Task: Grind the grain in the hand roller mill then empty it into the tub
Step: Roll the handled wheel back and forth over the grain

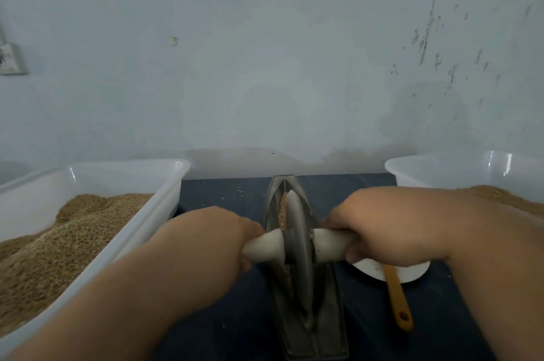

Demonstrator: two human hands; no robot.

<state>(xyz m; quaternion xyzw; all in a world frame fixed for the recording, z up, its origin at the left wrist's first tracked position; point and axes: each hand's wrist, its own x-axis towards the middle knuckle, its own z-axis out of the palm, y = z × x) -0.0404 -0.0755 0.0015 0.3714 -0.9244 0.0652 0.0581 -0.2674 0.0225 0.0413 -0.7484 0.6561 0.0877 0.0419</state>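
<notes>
Your left hand (212,231) and right hand (382,231) each grip a white handle (265,246) on either side of the roller wheel (297,243), which stands in the metal trough (323,331) on the counter (229,316). Some grain (283,210) lies in the trough beside the wheel; a grain-filled tub (117,181) sits left of it.

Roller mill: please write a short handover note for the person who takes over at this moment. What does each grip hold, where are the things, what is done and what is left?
The left grip holds the left handle; the right grip holds the right handle.
The roller wheel stands in the mill trough, between two white tubs.
Some grain lies in the trough beside the wheel.
The left tub and the right tub both hold brown grainy material.
Done: mill loaded, both handles held.
Left: finish grinding, then empty the trough into the tub.
</notes>
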